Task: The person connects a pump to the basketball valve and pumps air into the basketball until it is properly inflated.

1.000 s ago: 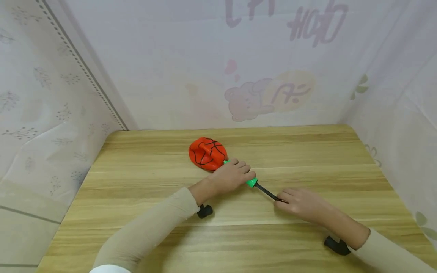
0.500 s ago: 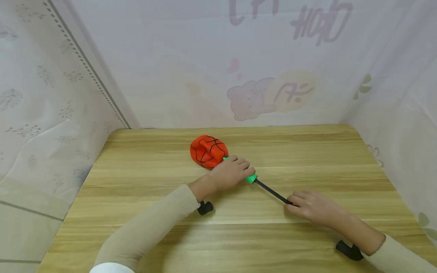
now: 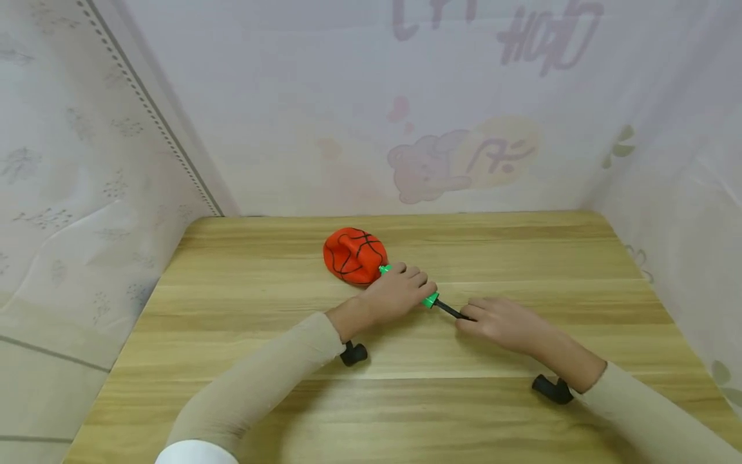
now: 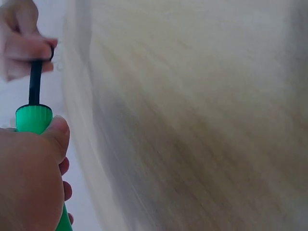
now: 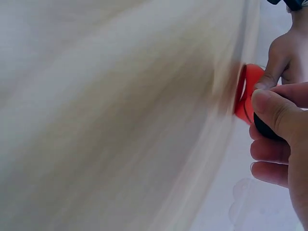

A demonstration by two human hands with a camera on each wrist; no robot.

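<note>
Right hand has moved toward frame centre, gripping black handle; left hand grips green pump. Likely push stroke; next calls for steady left hold.

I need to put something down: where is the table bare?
The wood-grain table is bare at back left, between its left edge and the dented red ball with black lines, and at back right, between ball, right hand and right edge. Crowded: the middle, where the left hand grips a green cylinder and the right hand holds its thin black rod.
</note>
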